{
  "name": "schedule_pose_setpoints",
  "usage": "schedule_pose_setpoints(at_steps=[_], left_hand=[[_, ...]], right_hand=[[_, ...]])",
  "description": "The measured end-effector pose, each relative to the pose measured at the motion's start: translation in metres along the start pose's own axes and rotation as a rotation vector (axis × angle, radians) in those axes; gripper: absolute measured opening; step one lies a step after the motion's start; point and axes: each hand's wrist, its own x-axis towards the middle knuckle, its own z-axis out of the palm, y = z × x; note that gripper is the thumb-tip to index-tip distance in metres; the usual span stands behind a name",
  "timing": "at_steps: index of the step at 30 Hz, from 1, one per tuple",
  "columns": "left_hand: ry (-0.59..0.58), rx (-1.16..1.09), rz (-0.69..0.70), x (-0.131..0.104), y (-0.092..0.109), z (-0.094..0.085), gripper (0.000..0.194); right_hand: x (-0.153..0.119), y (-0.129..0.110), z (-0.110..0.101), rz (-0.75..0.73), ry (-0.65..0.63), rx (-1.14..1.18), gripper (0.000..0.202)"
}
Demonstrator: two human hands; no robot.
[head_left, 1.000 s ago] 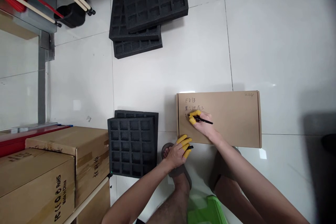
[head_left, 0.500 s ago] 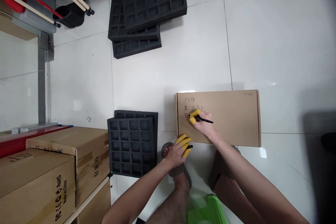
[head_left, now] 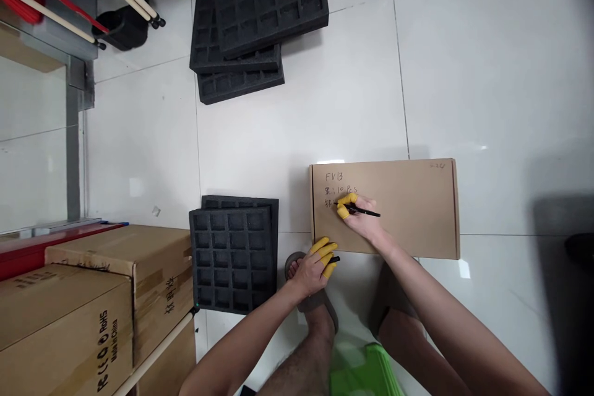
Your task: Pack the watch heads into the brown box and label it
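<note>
A flat brown cardboard box (head_left: 408, 210) lies on the tiled floor before my feet, with handwritten lines at its upper left. My right hand (head_left: 359, 213) rests on the box and pinches a black marker pen (head_left: 366, 211), its tip at the third handwritten line. Yellow finger cots (head_left: 346, 203) cover fingertips of both hands. At the box's lower left edge, my left hand (head_left: 315, 266) is closed on a small black pen cap (head_left: 335, 259), its fingertips touching the box.
Black foam trays (head_left: 232, 253) with square pockets are stacked left of the box. More foam trays (head_left: 271, 0) lie further ahead. Large cartons (head_left: 88, 309) stand at lower left. A green plastic stool (head_left: 366, 374) is between my legs; a black bin (head_left: 123, 30) stands at upper left.
My right hand has moved slightly to the right with the marker pen, and a bit more writing shows on the third line. My left hand stays in place.
</note>
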Motion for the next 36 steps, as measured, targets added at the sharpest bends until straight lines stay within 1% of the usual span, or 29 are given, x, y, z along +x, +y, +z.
schedule_pose_setpoints(at_steps=[4,8,12,16,21,25,28,30,32,34,36], left_hand=[[-0.009,-0.001,-0.008,-0.001,0.000,0.000,0.034],[-0.018,-0.004,-0.024,-0.002,-0.001,0.002,0.033],[-0.007,-0.008,-0.032,-0.003,-0.001,0.004,0.033],[-0.018,0.018,-0.042,-0.004,0.000,0.004,0.033],[-0.021,0.018,-0.047,-0.003,0.001,0.002,0.033],[-0.006,0.011,-0.035,-0.001,0.000,0.003,0.033],[-0.003,0.004,-0.041,-0.001,0.001,0.003,0.032],[-0.001,0.004,-0.049,-0.001,0.001,0.003,0.032],[0.003,0.002,-0.052,-0.001,0.001,0.004,0.031],[0.007,-0.007,-0.048,-0.002,0.000,0.004,0.032],[0.010,-0.015,-0.039,-0.002,0.000,0.005,0.032]], right_hand=[[-0.001,0.000,-0.003,0.001,-0.011,0.016,0.012],[-0.004,0.007,-0.011,0.035,0.045,-0.008,0.011],[-0.007,0.012,-0.016,0.035,0.024,-0.023,0.008],[-0.010,0.013,-0.014,0.004,0.016,-0.032,0.007],[-0.012,0.015,-0.011,-0.029,0.049,-0.079,0.006],[-0.012,0.018,-0.010,-0.042,0.020,-0.085,0.007],[-0.012,0.020,-0.008,-0.038,0.029,-0.096,0.007],[-0.012,0.021,-0.008,-0.059,0.035,-0.094,0.007],[-0.012,0.021,-0.008,-0.086,0.013,-0.085,0.007],[-0.011,0.020,-0.008,-0.080,0.000,-0.088,0.008],[-0.011,0.018,-0.009,-0.040,0.020,-0.098,0.008]])
